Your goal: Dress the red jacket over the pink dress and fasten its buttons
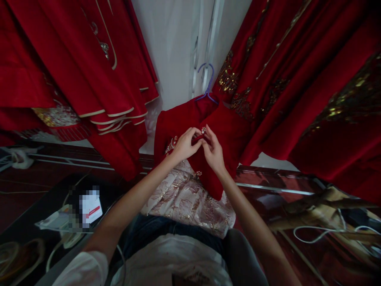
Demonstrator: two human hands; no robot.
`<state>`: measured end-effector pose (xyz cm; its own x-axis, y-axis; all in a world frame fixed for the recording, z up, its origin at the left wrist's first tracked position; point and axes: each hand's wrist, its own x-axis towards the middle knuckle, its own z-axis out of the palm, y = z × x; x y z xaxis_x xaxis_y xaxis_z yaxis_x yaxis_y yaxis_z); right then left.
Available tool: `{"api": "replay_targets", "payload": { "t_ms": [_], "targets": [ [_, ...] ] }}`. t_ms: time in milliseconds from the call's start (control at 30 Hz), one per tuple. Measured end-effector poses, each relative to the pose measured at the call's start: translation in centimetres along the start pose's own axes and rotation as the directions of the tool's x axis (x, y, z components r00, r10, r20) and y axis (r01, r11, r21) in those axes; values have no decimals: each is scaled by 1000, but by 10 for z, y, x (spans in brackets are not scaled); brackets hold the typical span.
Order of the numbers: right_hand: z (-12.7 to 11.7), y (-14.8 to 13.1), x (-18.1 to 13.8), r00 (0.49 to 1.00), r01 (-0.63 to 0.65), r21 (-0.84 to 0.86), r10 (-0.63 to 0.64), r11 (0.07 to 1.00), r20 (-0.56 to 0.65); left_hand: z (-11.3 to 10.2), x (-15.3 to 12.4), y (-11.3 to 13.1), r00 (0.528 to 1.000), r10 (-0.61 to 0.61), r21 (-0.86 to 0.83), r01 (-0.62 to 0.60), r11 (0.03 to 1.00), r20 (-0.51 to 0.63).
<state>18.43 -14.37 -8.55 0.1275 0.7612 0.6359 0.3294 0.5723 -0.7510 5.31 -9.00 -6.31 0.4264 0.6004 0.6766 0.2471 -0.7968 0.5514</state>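
Close head view, forward and downward

I can read no text from here. The one likely carrier is a white card (pixel 91 208) with a red mark, lying near the left edge of the dark glossy table (pixel 44 198), and its face is blurred out. The red jacket (pixel 229 135) carries only ornament, no lettering I can make out.
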Motion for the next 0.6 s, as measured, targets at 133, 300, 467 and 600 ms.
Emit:
{"api": "replay_targets", "payload": {
  "t_ms": [133,300,467,600],
  "targets": [
    [18,4,-32,997,73,-228,-67,971,34,-4,-28,-11,997,-64,-25,65,998,38],
    [39,9,-56,991,121,-516,-76,848,108,-20,-79,-27,968,-250,134,247,960,5],
    [36,25,-58,999,52,-499,-38,865,38,-23,-120,-46,948,-317,228,311,923,-10],
    [6,33,-40,989,-106,-335,65,936,-131,-26,-120,-41,932,-354,181,363,914,-82]
  ]
}}
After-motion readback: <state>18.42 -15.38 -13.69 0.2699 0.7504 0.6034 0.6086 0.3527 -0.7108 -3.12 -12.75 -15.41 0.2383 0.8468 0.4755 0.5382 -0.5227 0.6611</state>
